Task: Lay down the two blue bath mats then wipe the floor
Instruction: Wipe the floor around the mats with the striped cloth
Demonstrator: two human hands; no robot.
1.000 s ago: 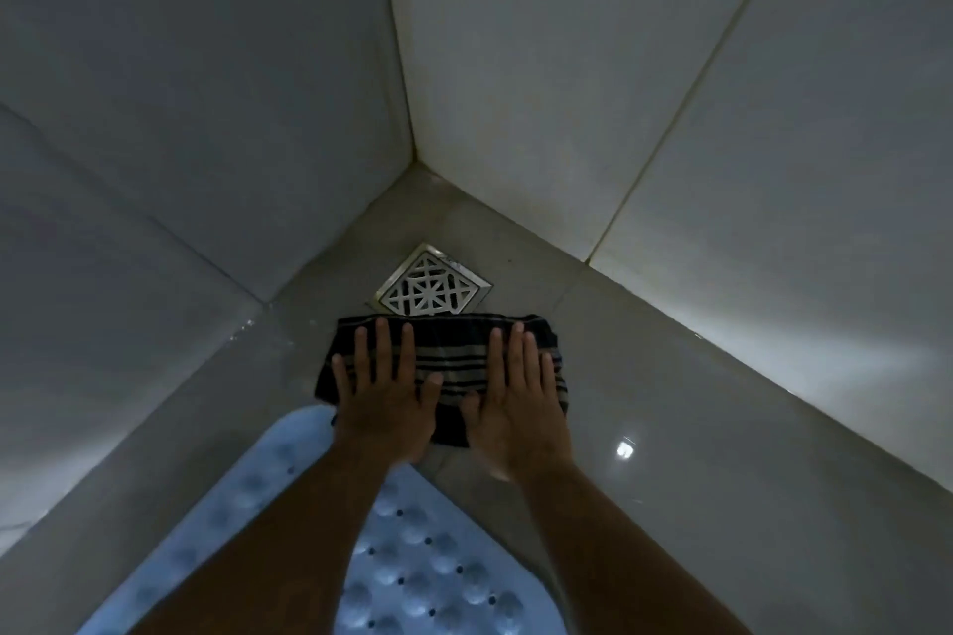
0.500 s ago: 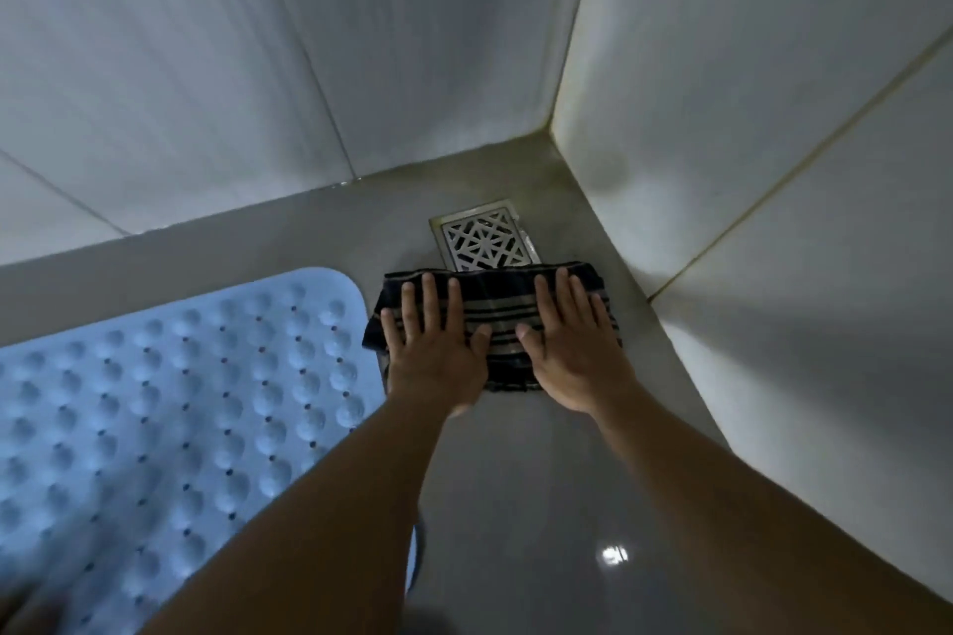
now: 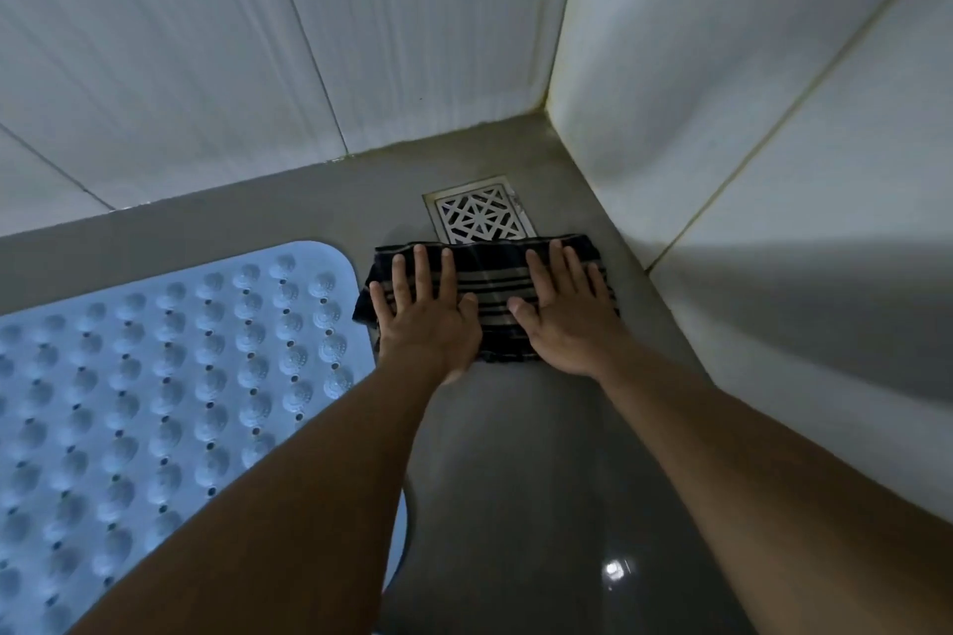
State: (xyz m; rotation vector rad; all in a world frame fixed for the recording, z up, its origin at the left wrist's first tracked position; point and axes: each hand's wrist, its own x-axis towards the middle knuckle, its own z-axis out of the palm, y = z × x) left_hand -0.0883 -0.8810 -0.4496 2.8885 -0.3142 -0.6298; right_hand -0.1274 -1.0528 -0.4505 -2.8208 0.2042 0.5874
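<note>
A dark striped cloth [image 3: 490, 281] lies folded on the grey tiled floor [image 3: 515, 454], just in front of the floor drain. My left hand [image 3: 425, 312] and my right hand [image 3: 567, 312] press flat on it side by side, fingers straight and spread. A light blue bath mat [image 3: 170, 376] with rows of bumps and small holes lies flat on the floor to the left, its rounded corner next to the cloth. My left forearm crosses over its lower edge. Only one mat is in view.
A square metal floor drain [image 3: 479, 214] with a lattice grate sits in the corner beyond the cloth. White tiled walls [image 3: 773, 170] close in the corner at the back and right. A light glare [image 3: 612, 570] shines on the floor at lower right.
The view has swung, so the corner now sits upper right and the mat shows widely at the left. Both hands stay flat on the cloth by the drain.
</note>
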